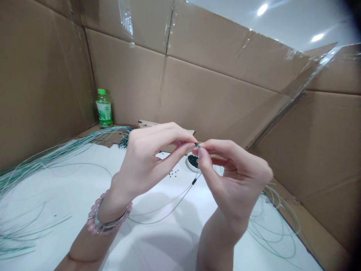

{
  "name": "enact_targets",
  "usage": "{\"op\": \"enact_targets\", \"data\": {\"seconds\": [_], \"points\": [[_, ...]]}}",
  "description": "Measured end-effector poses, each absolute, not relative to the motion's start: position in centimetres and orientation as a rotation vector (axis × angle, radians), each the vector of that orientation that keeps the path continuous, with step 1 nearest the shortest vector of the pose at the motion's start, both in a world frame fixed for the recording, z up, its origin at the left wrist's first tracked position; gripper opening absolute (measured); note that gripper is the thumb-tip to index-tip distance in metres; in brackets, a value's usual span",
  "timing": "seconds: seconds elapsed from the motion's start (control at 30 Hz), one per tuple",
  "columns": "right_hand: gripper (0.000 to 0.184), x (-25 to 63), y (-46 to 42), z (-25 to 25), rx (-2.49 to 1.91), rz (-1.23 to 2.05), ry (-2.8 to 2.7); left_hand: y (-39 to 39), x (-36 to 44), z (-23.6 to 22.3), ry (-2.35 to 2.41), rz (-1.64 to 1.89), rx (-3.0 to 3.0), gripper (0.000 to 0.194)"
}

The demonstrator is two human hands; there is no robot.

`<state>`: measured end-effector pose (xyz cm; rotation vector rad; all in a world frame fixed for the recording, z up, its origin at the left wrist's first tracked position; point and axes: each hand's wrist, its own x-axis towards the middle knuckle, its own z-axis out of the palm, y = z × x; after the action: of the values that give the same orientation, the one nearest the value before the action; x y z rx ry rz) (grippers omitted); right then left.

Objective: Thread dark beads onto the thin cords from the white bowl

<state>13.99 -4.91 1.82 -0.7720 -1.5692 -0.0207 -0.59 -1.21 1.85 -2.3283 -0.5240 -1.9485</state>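
Note:
My left hand (158,158) and my right hand (234,173) meet above the white table, fingertips pinched together. Between them is a small dark bead (196,144), gripped by the left thumb and forefinger. The right thumb and forefinger pinch a thin cord (198,163) right beside the bead. Lower on the cord sits a cluster of dark beads (194,181), from which strands loop down to the left. Behind the fingers, partly hidden, stands a small white bowl (189,162) of dark beads. Several loose beads (173,173) lie left of the bowl.
Bundles of green and white cord (64,150) spread along the table's left side, with a dark tangle (124,141) at their end. More loose cord (276,229) curls at the right. A green bottle (104,109) stands in the back left corner. Cardboard walls (214,90) enclose the table.

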Motion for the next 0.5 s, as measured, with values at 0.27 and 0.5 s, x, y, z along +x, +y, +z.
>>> {"op": "enact_targets", "data": {"seconds": [0.27, 0.5], "points": [[0.02, 14.15, -4.93, 1.89, -0.804, -0.029, -1.599, -1.28, -0.8, 1.8, -0.596, -1.888, -2.345, 0.007], [0.018, 14.41, -4.43, 1.49, -0.8, 0.038, -1.568, -1.18, -1.09, 1.7, -0.643, -1.847, -2.39, 0.011]]}}
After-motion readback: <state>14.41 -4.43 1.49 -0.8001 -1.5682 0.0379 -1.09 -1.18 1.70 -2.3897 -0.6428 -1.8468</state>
